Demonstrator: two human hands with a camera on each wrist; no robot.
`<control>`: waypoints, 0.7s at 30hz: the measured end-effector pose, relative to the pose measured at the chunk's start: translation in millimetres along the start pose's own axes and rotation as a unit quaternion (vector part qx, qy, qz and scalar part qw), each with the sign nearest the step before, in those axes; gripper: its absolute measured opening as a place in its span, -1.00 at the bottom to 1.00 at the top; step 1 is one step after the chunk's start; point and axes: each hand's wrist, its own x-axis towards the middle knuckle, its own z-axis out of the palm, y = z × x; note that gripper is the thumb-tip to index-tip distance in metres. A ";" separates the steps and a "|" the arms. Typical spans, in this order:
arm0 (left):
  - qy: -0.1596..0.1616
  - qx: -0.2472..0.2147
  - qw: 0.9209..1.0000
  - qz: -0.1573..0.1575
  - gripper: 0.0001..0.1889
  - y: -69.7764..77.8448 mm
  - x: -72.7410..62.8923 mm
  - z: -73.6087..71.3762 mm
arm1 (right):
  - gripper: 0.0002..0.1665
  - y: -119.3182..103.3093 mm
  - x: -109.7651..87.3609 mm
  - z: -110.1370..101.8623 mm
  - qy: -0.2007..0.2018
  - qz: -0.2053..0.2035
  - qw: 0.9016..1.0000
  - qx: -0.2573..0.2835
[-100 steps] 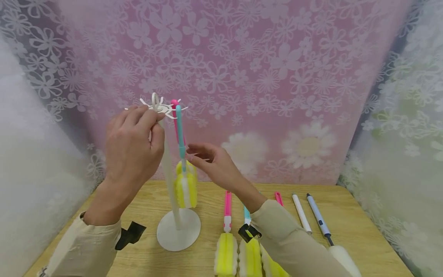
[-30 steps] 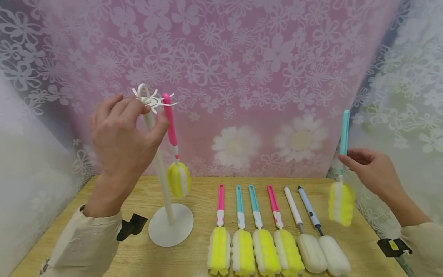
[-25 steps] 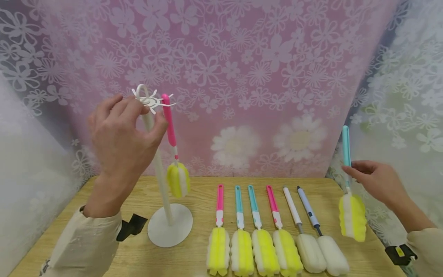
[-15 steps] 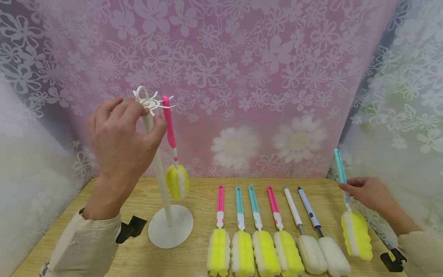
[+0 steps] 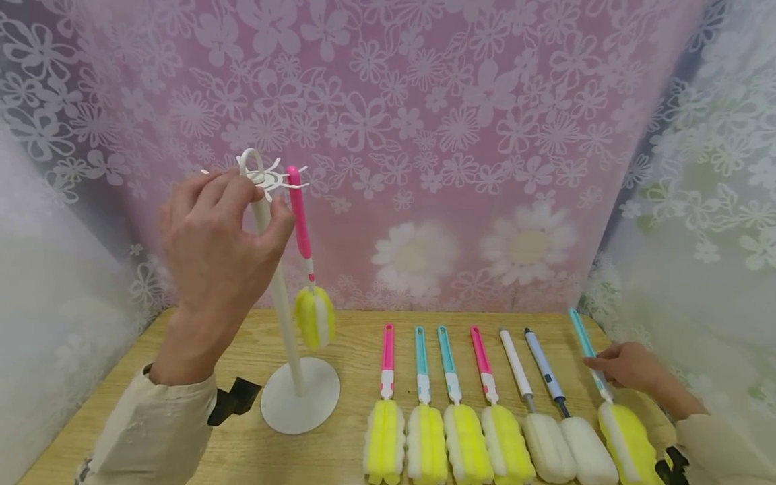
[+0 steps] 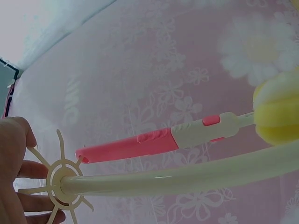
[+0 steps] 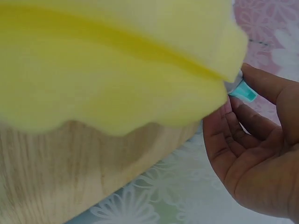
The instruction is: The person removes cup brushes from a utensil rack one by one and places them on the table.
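My left hand [image 5: 221,242] grips the spoked top of a white hanging stand [image 5: 281,316] in the head view. In the left wrist view its fingers [image 6: 35,203] reach among the spokes of the disc [image 6: 56,184]. A pink-handled sponge brush [image 5: 300,222] hangs from one spoke, its yellow-and-white head down. At the far right, my right hand [image 5: 627,367] pinches the handle of a turquoise sponge brush [image 5: 624,431], low over the table at the row's end. The brush's yellow head [image 7: 117,70] fills much of the right wrist view.
Several brushes lie in a row on the wooden table [image 5: 236,357]: pink brushes [image 5: 384,438], turquoise ones [image 5: 426,441], and two with whitish heads, a white-handled brush [image 5: 548,444] and a blue-handled brush [image 5: 588,448]. A flowered curtain [image 5: 424,168] stands behind.
My right hand has taken the turquoise brush from beside the stand to the far right and lowered it beside the row. My left hand keeps hold of the stand's top.
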 end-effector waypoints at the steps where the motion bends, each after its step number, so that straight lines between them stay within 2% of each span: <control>1: -0.001 -0.001 1.000 0.001 -0.69 0.1 -0.1 0.5 | -0.57 3.0 1.2 2.9 -0.006 0.000 1.000 0.008; 8: 0.000 -0.008 1.000 -0.002 -0.70 0.5 -1.4 2.4 | -0.59 11.0 5.5 14.7 -0.021 0.019 0.998 0.049; 13: 0.005 -0.010 1.000 -0.007 -0.72 0.4 -1.6 3.2 | -0.56 9.2 8.6 17.4 -0.021 0.000 0.999 0.036; 21: 0.006 -0.006 1.000 -0.010 -0.71 0.2 -1.4 1.4 | -0.64 6.6 14.1 21.1 -0.026 -0.008 0.999 0.024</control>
